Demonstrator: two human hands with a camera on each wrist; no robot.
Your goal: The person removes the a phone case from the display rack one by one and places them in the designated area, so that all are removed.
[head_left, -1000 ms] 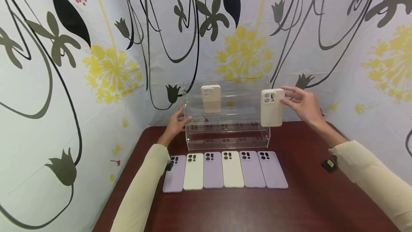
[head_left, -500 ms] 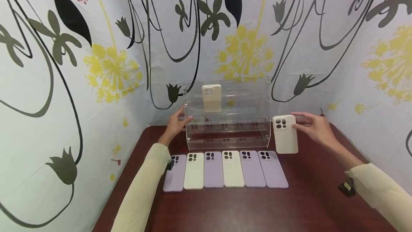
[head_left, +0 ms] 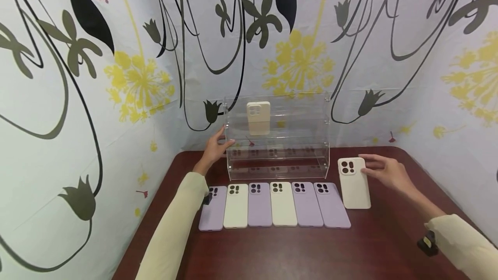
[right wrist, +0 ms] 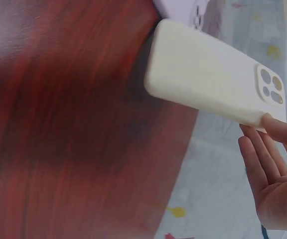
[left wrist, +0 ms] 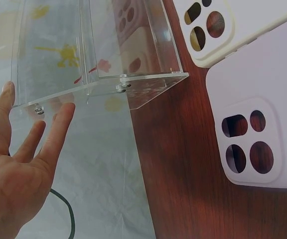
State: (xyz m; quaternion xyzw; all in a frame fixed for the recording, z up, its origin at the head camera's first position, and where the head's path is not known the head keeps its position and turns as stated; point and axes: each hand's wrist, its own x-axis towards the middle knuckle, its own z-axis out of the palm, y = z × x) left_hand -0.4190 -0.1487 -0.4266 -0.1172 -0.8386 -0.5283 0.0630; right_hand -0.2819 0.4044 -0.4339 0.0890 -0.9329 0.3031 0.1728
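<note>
A cream phone case (head_left: pixel 355 183) hangs from my right hand (head_left: pixel 391 175), tilted just above the table. Thumb and fingers of that hand (right wrist: pixel 283 167) pinch its long edge near the camera cutouts, as the right wrist view shows. At the left side of a clear acrylic display rack (head_left: pixel 278 138), my left hand (head_left: pixel 213 148) rests with thumb and fingers extended; in the left wrist view its fingertips (left wrist: pixel 68 112) meet the side panel. On the rack's upper part stands another cream case (head_left: pixel 258 118). A row of lilac cases (head_left: pixel 260 206) and cream cases (head_left: pixel 283 205) lies in front.
The dark red wooden table (head_left: pixel 295 252) backs onto a flower-patterned cloth (head_left: pixel 186 81), which also rises at both sides. The rack's lower tiers show reflections of the row of cases.
My right hand has carried the cream case away from the rack's right side, down and to the right, beside the row's right end. My left hand stays at the rack.
</note>
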